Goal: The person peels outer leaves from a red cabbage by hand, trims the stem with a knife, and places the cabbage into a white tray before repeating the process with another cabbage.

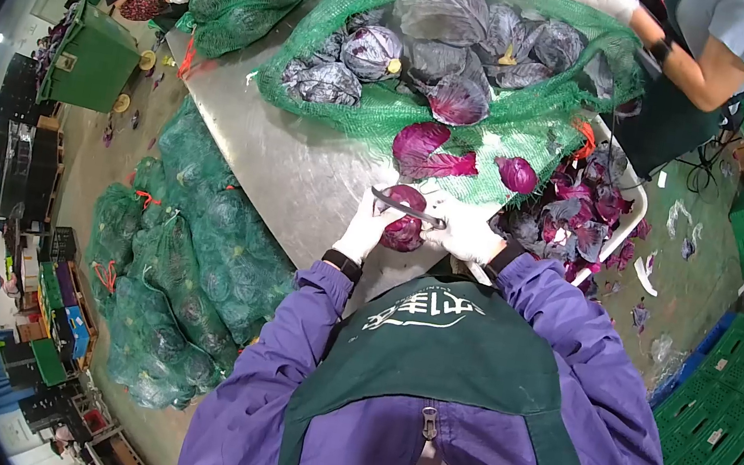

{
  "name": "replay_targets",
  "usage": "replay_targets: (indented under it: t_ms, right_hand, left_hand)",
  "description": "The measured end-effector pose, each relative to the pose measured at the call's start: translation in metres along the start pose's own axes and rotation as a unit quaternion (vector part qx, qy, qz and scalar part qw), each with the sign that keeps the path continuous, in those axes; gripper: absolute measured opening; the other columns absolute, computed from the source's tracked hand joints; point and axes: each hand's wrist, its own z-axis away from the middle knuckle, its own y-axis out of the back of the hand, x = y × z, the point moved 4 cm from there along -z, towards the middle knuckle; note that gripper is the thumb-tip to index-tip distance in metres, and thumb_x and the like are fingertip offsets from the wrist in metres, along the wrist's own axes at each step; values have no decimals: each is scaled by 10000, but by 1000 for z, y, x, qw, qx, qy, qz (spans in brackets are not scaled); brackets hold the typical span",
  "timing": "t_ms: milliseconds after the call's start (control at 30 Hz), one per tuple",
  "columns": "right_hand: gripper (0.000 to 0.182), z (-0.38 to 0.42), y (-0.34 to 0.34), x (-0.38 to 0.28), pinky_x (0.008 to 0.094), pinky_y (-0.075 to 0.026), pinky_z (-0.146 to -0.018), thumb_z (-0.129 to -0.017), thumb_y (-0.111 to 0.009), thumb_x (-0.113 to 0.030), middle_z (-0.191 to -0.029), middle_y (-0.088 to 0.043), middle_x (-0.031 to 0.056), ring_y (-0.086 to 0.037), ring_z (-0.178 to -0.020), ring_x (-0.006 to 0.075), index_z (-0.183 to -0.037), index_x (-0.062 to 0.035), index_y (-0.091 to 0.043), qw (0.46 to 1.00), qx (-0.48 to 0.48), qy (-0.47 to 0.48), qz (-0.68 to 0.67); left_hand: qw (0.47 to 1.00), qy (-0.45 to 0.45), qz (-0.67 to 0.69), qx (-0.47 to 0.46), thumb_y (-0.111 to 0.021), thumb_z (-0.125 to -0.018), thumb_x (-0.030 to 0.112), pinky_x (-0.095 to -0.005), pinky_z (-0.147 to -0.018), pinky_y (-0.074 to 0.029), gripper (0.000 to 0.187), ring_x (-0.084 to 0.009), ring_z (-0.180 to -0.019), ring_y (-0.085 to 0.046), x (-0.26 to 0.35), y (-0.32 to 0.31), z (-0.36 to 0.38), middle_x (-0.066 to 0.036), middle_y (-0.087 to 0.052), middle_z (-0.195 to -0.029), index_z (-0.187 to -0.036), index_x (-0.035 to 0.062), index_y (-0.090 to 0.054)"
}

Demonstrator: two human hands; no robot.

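My left hand, in a white glove, is wrapped round the left side of a peeled red cabbage. A dark curved knife lies across the top of that cabbage, its handle end in my right hand, also gloved. Just beyond my hands, loose purple leaves and a small peeled cabbage rest on the edge of an open green net bag. Several whole cabbages with darker outer leaves lie in the net.
A white bin of trimmed leaves stands right of the metal table. Filled net bags lie on the floor at left. Two co-workers stand across the table, at upper left and upper right. Green crates are stacked at right.
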Motion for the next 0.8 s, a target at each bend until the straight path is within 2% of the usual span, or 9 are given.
replay_targets:
  t_ms: [67, 167, 267, 300, 533, 633, 667, 733, 800]
  right_hand:
    - [446, 8, 2, 1, 346, -488, -855, -776, -725, -122, -1093, -569, 129, -586, -960, 271, -1185, -15, -583, 999, 18, 37, -25]
    - [437, 12, -5, 18, 357, -483, -899, -796, -722, -160, -1092, -597, 132, -597, -1010, 285, -1194, -35, -592, 941, 95, -87, -314]
    - [439, 4, 8, -22, 389, -486, -889, -788, -727, -212, -1070, -609, 145, -607, -988, 312, -1175, -49, -601, 997, 83, 1, -5]
    - [463, 1, 9, -33, 410, -484, -879, -775, -732, -257, -1088, -595, 161, -593, -992, 335, -1172, -57, -603, 998, 26, -54, 29]
    - [413, -5, -3, -17, 390, -492, -847, -765, -742, -213, -1037, -589, 147, -592, -951, 320, -1129, -53, -627, 992, 67, 75, 75]
    - [391, 2, 4, -14, 346, -492, -830, -766, -751, -131, -1043, -594, 112, -595, -941, 243, -1127, -40, -630, 999, 25, 6, -36]
    - [341, 8, -1, 1, 308, -484, -818, -769, -751, -71, -1038, -601, 73, -577, -933, 170, -1085, -20, -634, 931, 86, -49, -350]
    - [341, 32, 34, 22, 302, -483, -844, -781, -747, -77, -1063, -607, 66, -570, -957, 146, -1090, -5, -621, 956, 110, -170, -213]
    - [352, 70, 61, 76, 310, -481, -874, -792, -719, -61, -1106, -595, 92, -578, -986, 169, -1123, -5, -614, 919, 302, -232, -104]
  left_hand:
    - [997, 62, 36, -3, -751, -831, 198, -354, -1013, -432, 649, -220, -1185, -508, 2, 4, -4, -128, -519, -1289, -1356, 40, -404]
    - [996, 82, 46, -3, -754, -828, 216, -356, -1019, -425, 644, -217, -1189, -507, 24, -7, 1, -128, -522, -1290, -1351, 40, -423]
    - [999, 33, -20, -37, -738, -836, 159, -356, -1000, -451, 620, -217, -1179, -524, 22, -9, -2, -122, -538, -1279, -1357, 37, -424]
    - [998, 33, 10, -55, -721, -843, 115, -351, -1003, -456, 607, -217, -1173, -535, 23, -12, -3, -120, -537, -1285, -1363, 34, -418]
    - [997, 8, 66, -40, -669, -848, 5, -331, -1010, -462, 526, -196, -1145, -560, 11, -8, -13, -100, -557, -1269, -1331, 10, -461]
    - [995, 23, -47, -79, -688, -860, 103, -337, -998, -468, 530, -208, -1138, -556, 27, -8, -15, -104, -547, -1276, -1337, 36, -466]
    - [995, 80, -10, -56, -684, -868, 222, -373, -988, -477, 561, -220, -1158, -548, 29, -2, -13, -100, -538, -1286, -1350, 62, -443]
    - [973, 210, 93, 5, -688, -846, 427, -453, -938, -513, 652, -259, -1187, -543, 46, 0, 4, -101, -534, -1291, -1360, 118, -431]
    - [912, 347, 214, 50, -681, -835, 478, -485, -892, -539, 688, -284, -1184, -553, 27, 16, 12, -111, -520, -1320, -1380, 151, -418]
